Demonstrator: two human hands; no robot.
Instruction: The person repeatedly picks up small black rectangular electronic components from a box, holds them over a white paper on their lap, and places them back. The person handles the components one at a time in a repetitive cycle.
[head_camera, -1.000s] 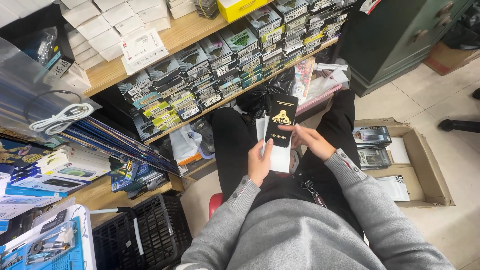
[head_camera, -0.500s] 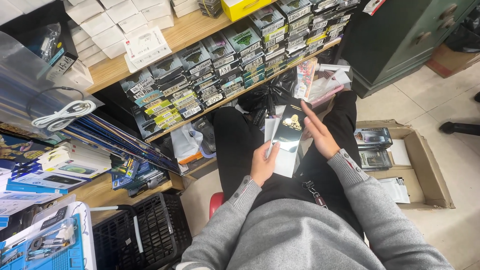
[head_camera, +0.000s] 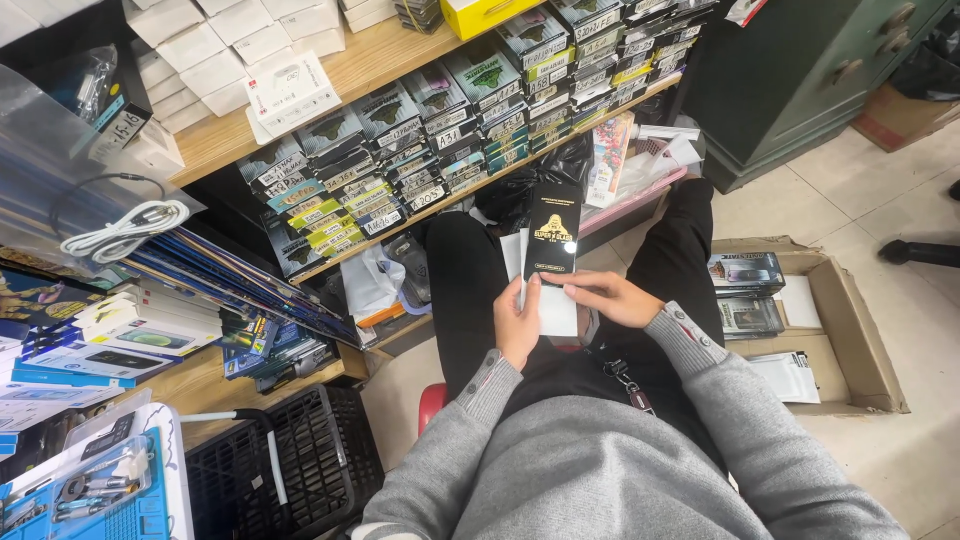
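I sit on a red stool with black trousers and a grey sweater. My left hand (head_camera: 516, 322) grips a small stack of flat packets over my lap: a slim black packet with a gold emblem (head_camera: 552, 232) on top and white envelopes (head_camera: 553, 310) beneath. My right hand (head_camera: 607, 297) rests its fingers on the lower edge of the black packet and on the white envelopes. Both hands are close together, between my knees.
A wooden shelf (head_camera: 360, 68) ahead holds rows of labelled flat packets (head_camera: 420, 150) and white boxes (head_camera: 220, 40). An open cardboard box (head_camera: 850, 330) with packets lies on the floor at right. A black crate (head_camera: 290, 460) and a green cabinet (head_camera: 800, 70) stand nearby.
The black packet has slid up and away from my body over the white envelopes. My right hand has come down to the packet's lower edge.
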